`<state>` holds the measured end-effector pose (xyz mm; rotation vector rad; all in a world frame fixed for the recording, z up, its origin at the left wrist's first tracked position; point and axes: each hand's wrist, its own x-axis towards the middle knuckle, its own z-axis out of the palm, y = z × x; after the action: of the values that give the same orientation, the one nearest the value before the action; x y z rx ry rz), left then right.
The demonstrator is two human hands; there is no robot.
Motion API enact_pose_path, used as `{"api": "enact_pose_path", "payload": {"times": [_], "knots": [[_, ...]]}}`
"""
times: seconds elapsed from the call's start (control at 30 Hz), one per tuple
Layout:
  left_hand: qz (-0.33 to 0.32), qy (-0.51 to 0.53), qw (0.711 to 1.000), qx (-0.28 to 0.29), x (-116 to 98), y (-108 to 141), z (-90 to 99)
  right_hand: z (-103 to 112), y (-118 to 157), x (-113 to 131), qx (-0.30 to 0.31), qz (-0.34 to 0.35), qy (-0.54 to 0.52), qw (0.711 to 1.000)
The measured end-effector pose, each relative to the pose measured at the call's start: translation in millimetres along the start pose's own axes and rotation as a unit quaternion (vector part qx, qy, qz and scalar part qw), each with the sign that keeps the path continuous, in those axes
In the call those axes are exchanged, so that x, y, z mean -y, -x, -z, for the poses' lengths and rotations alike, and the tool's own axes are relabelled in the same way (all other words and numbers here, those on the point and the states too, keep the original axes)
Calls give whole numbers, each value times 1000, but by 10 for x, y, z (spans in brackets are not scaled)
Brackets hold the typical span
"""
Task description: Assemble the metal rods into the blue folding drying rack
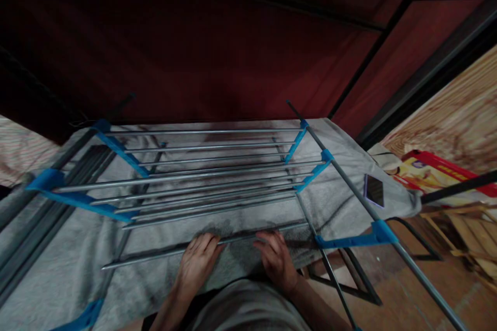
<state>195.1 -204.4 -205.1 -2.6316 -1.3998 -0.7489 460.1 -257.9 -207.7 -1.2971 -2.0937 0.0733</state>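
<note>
A metal rack frame with blue plastic brackets [312,173] and several grey cross rods [217,184] stands on a grey cloth. Nearest my body, one grey rod [147,257] runs crosswise, its left end loose by the left side tube and its right end near the right-hand blue bracket [349,241]. My left hand [200,258] is closed round this rod left of its middle. Farther right, my right hand [275,258] has its fingers bent and apart at the near side of the rod, with the fingertips by it.
On the cloth's right part lies a phone [374,190]. Several loose dark tubes [42,222] lie at the left. A dark red panel [217,51] rises behind the rack. At the right are a red and yellow box [438,173] and wooden stools [466,232].
</note>
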Motion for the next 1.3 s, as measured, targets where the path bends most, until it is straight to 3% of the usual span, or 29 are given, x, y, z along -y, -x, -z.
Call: {"api": "enact_pose_path", "payload": {"times": [0.07,0.2,0.5,0.7,0.97,1.13,1.3], "knots": [[7,-5,1000,-14,0,-1,-26,-7,16,-60,-3,-4,23,1000],[15,-33,999,-32,-2,41,-75,-2,132,-171,49,-4,29,998],[113,-87,990,-7,-92,326,38,-9,231,-247,81,-45,27,995],[121,-112,986,10,-132,352,40,-45,262,-248,90,-49,62,993],[108,-155,982,27,-119,376,27,-135,420,-373,68,62,155,984],[161,-115,980,-6,-184,318,86,-125,417,-455,71,170,174,967],[180,-93,979,-7,-199,335,87,-176,366,-489,44,190,206,959]]}}
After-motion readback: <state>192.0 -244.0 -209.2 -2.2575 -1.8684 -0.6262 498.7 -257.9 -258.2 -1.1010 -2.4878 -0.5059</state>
